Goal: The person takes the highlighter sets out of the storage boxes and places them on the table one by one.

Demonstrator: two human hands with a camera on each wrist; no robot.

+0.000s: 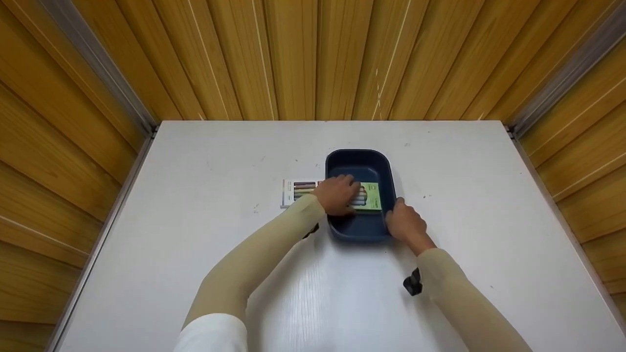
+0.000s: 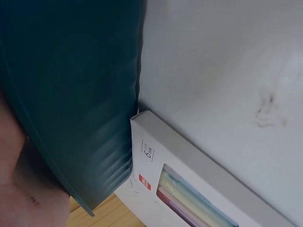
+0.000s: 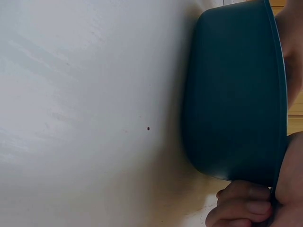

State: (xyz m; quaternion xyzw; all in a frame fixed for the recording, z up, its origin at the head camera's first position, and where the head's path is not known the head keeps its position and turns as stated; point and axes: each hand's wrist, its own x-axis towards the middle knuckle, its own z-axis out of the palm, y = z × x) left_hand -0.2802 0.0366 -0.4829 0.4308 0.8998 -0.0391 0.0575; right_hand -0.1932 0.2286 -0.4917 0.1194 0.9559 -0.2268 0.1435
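A dark blue rectangular bin sits on the white table. My left hand reaches over its left rim and holds a box of pens with a green end inside it, the thumb at the near edge and the fingers at the far edge. My right hand grips the bin's right rim, fingers curled round the outside of the wall. Outside, against the bin's left wall, lies a white box of pastel pens; its window and red label show in the left wrist view. My left forearm partly covers it.
The white table carries small dark marks. Yellow wood-look panels stand behind it and at both sides, with grey metal posts at the corners.
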